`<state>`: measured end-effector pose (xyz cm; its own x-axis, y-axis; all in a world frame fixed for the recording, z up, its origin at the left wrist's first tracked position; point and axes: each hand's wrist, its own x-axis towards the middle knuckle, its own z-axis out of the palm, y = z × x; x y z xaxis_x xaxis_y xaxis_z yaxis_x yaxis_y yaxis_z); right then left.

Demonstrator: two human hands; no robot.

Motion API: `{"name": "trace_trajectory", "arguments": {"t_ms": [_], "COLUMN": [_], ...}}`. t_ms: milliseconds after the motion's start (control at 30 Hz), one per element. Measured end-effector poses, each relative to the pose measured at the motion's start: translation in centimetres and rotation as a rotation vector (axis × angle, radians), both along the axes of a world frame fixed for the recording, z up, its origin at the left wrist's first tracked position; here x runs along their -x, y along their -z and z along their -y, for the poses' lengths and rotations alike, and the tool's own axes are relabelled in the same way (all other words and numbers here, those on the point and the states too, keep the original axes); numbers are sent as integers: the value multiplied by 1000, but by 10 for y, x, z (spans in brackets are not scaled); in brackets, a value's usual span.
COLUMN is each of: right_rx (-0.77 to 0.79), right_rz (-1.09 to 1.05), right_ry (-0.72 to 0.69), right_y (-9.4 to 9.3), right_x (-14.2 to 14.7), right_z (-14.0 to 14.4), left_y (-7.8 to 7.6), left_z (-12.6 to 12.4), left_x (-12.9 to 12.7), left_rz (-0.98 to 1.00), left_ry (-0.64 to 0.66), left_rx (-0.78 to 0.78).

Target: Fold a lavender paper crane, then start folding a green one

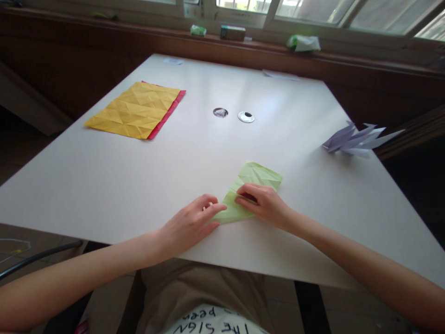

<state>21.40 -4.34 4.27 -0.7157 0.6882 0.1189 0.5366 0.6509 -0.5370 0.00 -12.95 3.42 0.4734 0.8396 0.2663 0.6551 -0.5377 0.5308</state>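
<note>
A creased light green sheet of paper (259, 172) lies partly folded on the white table, close to its front edge. At the paper's left corner is my left hand (189, 220), its index finger on top and its thumb by the lower edge, the corner between them. My right hand (266, 204) bends over the middle of the paper, with thumb and fingers closed on a fold. The palm side of each hand is hidden, and part of the paper lies under my right hand.
Yellow creased paper (135, 111) lies over red paper (167, 114) at the left. Two round fittings, one an open hole (220, 112), one a silver cover (246, 117), sit mid-table. A folded purple paper piece (351, 139) stands near the right edge. A small box (232, 33) rests on the windowsill.
</note>
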Motion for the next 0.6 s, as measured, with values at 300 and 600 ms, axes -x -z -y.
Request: {"name": "trace_trajectory", "arguments": {"t_ms": [300, 600], "right_rx": [-159, -140], "right_rz": [-46, -125], "right_ry": [19, -105], "right_y": [7, 11], "right_x": [0, -4], "right_z": [2, -3], "left_y": [2, -14], "left_z": [8, -2], "left_x": [-3, -1], "left_rz": [-270, -145], "left_ry": [244, 397], "left_rx": [-186, 42]}}
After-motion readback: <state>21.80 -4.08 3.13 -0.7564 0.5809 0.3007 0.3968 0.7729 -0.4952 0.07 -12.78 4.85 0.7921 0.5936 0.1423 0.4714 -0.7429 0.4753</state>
